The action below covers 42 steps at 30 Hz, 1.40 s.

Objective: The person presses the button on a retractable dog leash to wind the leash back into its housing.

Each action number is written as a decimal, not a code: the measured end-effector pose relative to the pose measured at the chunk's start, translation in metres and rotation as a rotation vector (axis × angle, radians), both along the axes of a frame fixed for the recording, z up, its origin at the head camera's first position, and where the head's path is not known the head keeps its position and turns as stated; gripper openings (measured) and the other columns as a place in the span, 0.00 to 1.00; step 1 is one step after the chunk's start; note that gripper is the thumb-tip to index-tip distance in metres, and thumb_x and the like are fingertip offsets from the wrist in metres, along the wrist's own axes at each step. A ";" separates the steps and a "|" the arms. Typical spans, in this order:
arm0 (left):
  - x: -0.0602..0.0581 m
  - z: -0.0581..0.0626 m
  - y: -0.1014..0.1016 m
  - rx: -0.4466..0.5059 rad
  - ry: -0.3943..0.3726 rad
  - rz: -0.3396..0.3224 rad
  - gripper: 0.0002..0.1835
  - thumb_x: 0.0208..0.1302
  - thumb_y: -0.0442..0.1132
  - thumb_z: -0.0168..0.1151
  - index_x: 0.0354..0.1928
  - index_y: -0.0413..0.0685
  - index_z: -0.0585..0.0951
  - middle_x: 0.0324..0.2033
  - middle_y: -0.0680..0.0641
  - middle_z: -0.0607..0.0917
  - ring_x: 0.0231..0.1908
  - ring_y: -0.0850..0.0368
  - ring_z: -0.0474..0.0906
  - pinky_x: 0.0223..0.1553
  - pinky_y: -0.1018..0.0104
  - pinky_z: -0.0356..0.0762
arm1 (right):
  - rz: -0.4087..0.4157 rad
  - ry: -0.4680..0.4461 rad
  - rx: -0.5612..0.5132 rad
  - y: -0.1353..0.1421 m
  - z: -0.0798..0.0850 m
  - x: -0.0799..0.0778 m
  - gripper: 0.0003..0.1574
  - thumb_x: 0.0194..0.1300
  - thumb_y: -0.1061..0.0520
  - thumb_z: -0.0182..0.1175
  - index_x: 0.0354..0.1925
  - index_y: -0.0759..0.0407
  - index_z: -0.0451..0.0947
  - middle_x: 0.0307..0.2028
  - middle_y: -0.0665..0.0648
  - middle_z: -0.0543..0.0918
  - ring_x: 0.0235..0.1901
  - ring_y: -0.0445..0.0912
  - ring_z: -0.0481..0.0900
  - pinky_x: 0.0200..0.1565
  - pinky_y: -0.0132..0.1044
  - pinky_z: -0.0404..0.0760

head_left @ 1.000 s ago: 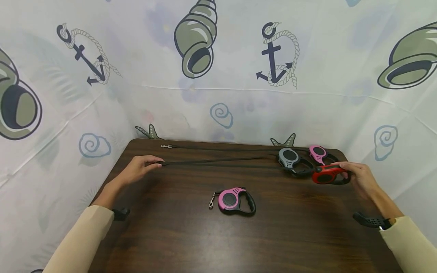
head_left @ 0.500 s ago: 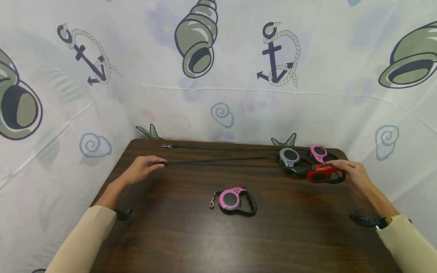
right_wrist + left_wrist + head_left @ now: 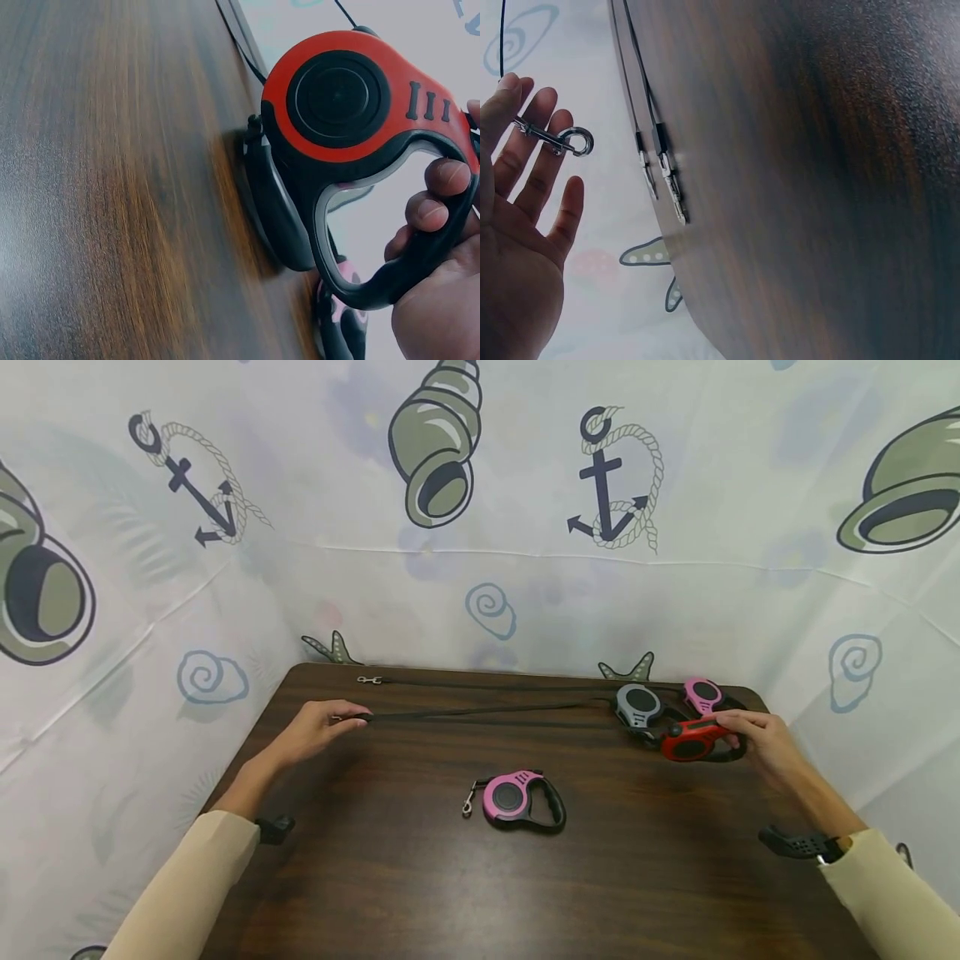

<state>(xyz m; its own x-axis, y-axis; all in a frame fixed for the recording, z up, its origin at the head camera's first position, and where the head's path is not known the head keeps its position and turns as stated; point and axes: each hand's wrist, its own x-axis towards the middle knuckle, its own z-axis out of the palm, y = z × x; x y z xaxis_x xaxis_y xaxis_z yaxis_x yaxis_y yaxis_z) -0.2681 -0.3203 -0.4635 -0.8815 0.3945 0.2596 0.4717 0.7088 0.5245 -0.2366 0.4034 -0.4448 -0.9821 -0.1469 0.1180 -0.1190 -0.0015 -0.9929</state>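
Observation:
My right hand [image 3: 757, 739] grips the black loop handle of a red retractable dog leash [image 3: 334, 97], held up near the table's back right. Over at the back left, my left hand [image 3: 318, 727] pinches the end of that leash's dark cord, and its metal snap hook [image 3: 555, 139] lies across the fingers in the left wrist view. The cord [image 3: 495, 722] stretches across between both hands. Just behind the red case sits a grey retractable leash [image 3: 637, 706], partly overlapped by it. A pink retractable leash [image 3: 702, 695] lies further back at the corner.
A second pink leash [image 3: 506, 797] with its clip [image 3: 468, 806] lies mid-table, its cord wound in. Two extended cords end in metal clips [image 3: 673, 191] along the back left of the brown wooden table [image 3: 420, 877]. A patterned white cloth [image 3: 525, 610] hangs behind.
My right hand has carried the red leash leftward, so it now overlaps the grey one's handle. The left hand has shifted very slightly to the right, still pinching the cord's end.

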 end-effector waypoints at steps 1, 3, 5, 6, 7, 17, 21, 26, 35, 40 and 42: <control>0.000 0.000 0.000 0.001 0.000 -0.001 0.13 0.73 0.37 0.69 0.55 0.42 0.89 0.51 0.41 0.91 0.42 0.51 0.83 0.39 0.63 0.78 | -0.001 -0.002 0.002 -0.001 0.000 0.000 0.16 0.80 0.66 0.56 0.45 0.61 0.92 0.24 0.51 0.78 0.27 0.44 0.69 0.35 0.43 0.55; 0.000 0.000 0.001 -0.002 0.004 -0.003 0.13 0.73 0.37 0.69 0.56 0.42 0.89 0.51 0.41 0.91 0.43 0.52 0.83 0.40 0.62 0.79 | -0.005 0.001 0.019 -0.002 0.000 0.001 0.16 0.80 0.66 0.56 0.45 0.62 0.91 0.25 0.51 0.77 0.27 0.45 0.68 0.35 0.43 0.54; 0.000 0.000 0.003 0.001 0.004 -0.008 0.13 0.73 0.37 0.69 0.56 0.42 0.89 0.51 0.41 0.91 0.45 0.50 0.84 0.41 0.59 0.80 | -0.011 0.006 0.044 -0.003 0.000 0.002 0.15 0.80 0.65 0.56 0.46 0.62 0.91 0.25 0.51 0.77 0.27 0.45 0.68 0.34 0.44 0.54; 0.000 0.001 0.003 0.003 0.007 -0.011 0.13 0.73 0.37 0.69 0.56 0.42 0.89 0.51 0.41 0.91 0.46 0.49 0.85 0.42 0.57 0.81 | -0.014 0.006 0.055 -0.004 0.000 0.002 0.15 0.80 0.65 0.56 0.46 0.62 0.91 0.24 0.51 0.77 0.27 0.45 0.68 0.34 0.44 0.53; 0.000 0.001 0.004 0.007 0.011 -0.014 0.13 0.73 0.36 0.69 0.56 0.42 0.89 0.51 0.42 0.91 0.48 0.49 0.85 0.44 0.55 0.81 | -0.014 0.007 0.060 -0.005 0.000 0.002 0.15 0.80 0.64 0.57 0.46 0.62 0.91 0.24 0.51 0.77 0.28 0.45 0.68 0.34 0.44 0.53; -0.001 0.004 0.015 0.050 0.002 -0.058 0.13 0.73 0.36 0.68 0.56 0.41 0.88 0.50 0.42 0.91 0.52 0.45 0.86 0.49 0.47 0.83 | 0.015 0.047 0.053 -0.020 0.006 0.002 0.14 0.80 0.65 0.57 0.46 0.63 0.91 0.28 0.51 0.81 0.29 0.45 0.69 0.35 0.42 0.60; -0.002 0.005 0.018 0.055 -0.013 -0.063 0.14 0.74 0.37 0.68 0.57 0.40 0.88 0.52 0.40 0.90 0.55 0.41 0.85 0.52 0.40 0.82 | 0.028 0.059 0.055 -0.023 0.007 0.003 0.16 0.80 0.66 0.55 0.46 0.60 0.91 0.29 0.50 0.83 0.29 0.44 0.70 0.34 0.39 0.64; -0.001 0.008 0.021 0.062 -0.022 -0.060 0.14 0.73 0.38 0.69 0.57 0.42 0.88 0.52 0.42 0.90 0.56 0.40 0.85 0.51 0.42 0.82 | 0.045 0.069 0.042 -0.027 0.007 0.003 0.17 0.80 0.68 0.54 0.47 0.61 0.91 0.35 0.48 0.88 0.31 0.43 0.72 0.35 0.35 0.69; -0.001 0.010 0.028 0.050 0.019 -0.069 0.13 0.71 0.37 0.70 0.54 0.44 0.89 0.49 0.46 0.91 0.49 0.51 0.85 0.42 0.58 0.79 | 0.075 0.094 0.057 -0.036 0.008 0.003 0.16 0.80 0.67 0.55 0.51 0.64 0.89 0.40 0.47 0.89 0.32 0.43 0.73 0.35 0.36 0.71; -0.002 0.011 0.032 0.044 0.052 -0.084 0.12 0.70 0.36 0.71 0.53 0.45 0.90 0.47 0.47 0.92 0.46 0.53 0.84 0.44 0.48 0.81 | 0.086 0.109 0.061 -0.042 0.008 0.005 0.15 0.79 0.68 0.55 0.51 0.69 0.88 0.40 0.47 0.88 0.31 0.43 0.72 0.34 0.38 0.68; -0.001 0.012 0.034 0.037 0.062 -0.088 0.12 0.70 0.36 0.72 0.53 0.46 0.90 0.46 0.48 0.92 0.45 0.54 0.83 0.45 0.49 0.82 | 0.086 0.110 0.072 -0.044 0.009 0.005 0.14 0.79 0.68 0.55 0.51 0.70 0.87 0.40 0.47 0.88 0.31 0.43 0.71 0.35 0.38 0.68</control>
<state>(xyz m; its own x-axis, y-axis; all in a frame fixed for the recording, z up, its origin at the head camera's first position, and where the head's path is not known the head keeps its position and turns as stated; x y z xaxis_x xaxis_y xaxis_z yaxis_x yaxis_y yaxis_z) -0.2696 -0.2866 -0.4519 -0.8257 0.4589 0.3280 0.5635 0.6437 0.5178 -0.2313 0.3592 -0.4353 -0.9472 -0.2420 0.2104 -0.2296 0.0539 -0.9718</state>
